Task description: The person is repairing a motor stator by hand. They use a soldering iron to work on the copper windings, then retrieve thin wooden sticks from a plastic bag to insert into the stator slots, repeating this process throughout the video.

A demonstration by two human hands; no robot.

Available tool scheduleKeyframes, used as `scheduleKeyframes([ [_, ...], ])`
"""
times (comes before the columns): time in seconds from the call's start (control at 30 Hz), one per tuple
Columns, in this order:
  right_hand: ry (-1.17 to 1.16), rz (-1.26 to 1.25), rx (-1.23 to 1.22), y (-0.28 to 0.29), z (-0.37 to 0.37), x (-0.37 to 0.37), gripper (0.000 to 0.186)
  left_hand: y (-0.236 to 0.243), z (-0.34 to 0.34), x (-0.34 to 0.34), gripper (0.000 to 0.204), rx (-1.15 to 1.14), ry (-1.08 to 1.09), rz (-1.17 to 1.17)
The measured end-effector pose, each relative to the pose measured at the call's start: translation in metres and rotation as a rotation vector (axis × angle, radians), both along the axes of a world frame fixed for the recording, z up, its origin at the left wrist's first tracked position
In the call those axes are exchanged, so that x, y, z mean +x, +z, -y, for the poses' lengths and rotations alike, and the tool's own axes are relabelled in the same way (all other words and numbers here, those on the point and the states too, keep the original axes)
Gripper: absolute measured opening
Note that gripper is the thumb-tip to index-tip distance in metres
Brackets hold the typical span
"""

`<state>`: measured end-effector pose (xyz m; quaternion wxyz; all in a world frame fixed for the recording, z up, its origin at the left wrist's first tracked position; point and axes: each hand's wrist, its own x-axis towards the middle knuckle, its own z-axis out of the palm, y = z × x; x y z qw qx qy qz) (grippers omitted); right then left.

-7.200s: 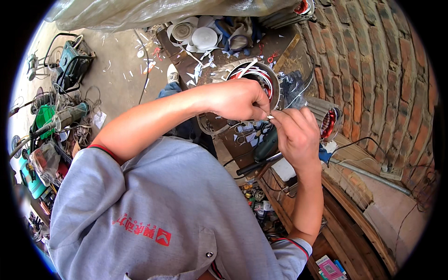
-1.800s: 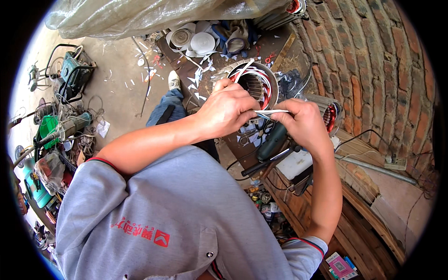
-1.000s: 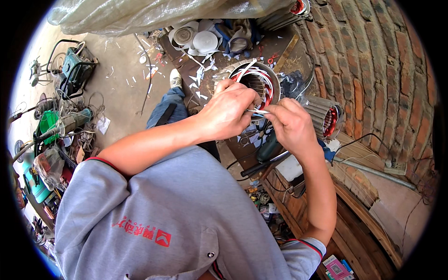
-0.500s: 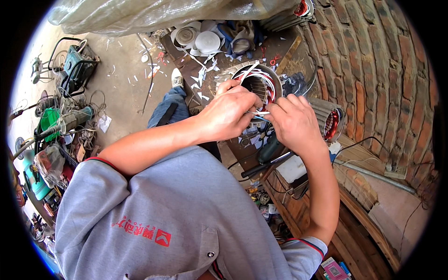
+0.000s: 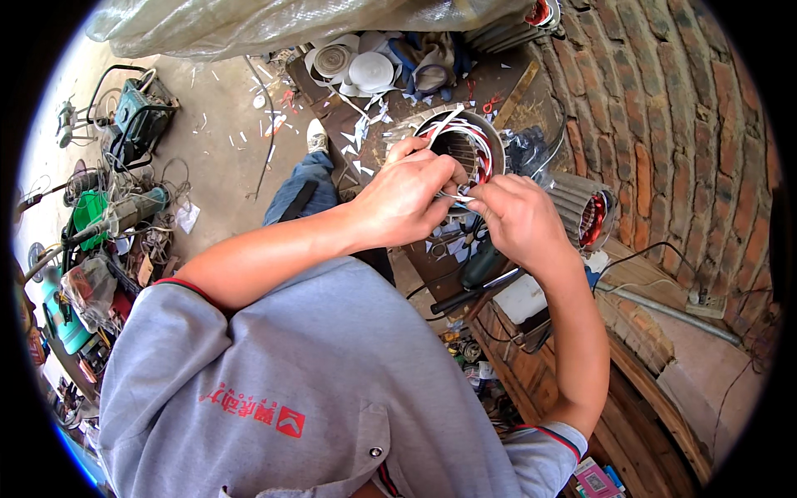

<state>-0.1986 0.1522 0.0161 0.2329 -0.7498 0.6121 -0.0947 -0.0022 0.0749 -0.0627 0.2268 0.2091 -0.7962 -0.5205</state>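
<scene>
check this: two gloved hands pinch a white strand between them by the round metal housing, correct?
Not gloved: the head view shows the left hand and right hand bare. They do pinch a white strand between them by the round metal housing.

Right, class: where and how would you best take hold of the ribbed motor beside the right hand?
Probably by its ribbed shell, coming from above: the ribs face up and should give purchase. Avoid the right end, where the red windings sit exposed; the right hand crowds the left side.
</scene>
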Motion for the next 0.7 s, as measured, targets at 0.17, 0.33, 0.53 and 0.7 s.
scheduleKeyframes([
  [0.17,0.034,-0.130,-0.090,0.0078,-0.0098,0.0033,0.015,-0.0020,-0.0009,0.0007,0.024,-0.036,0.007,-0.028],
  [0.33,0.031,-0.094,-0.124,0.0024,-0.0101,0.0035,0.013,-0.0029,-0.0004,0.0012,0.023,-0.035,-0.002,-0.032],
  [0.53,0.096,-0.176,-0.114,0.0062,-0.0056,0.0062,0.010,-0.0034,-0.0006,0.0006,0.022,-0.036,-0.001,-0.032],
  [0.7,0.040,-0.089,-0.121,0.0040,-0.0027,0.0087,0.007,-0.0049,0.0001,0.0003,0.022,-0.064,-0.002,-0.044],
])
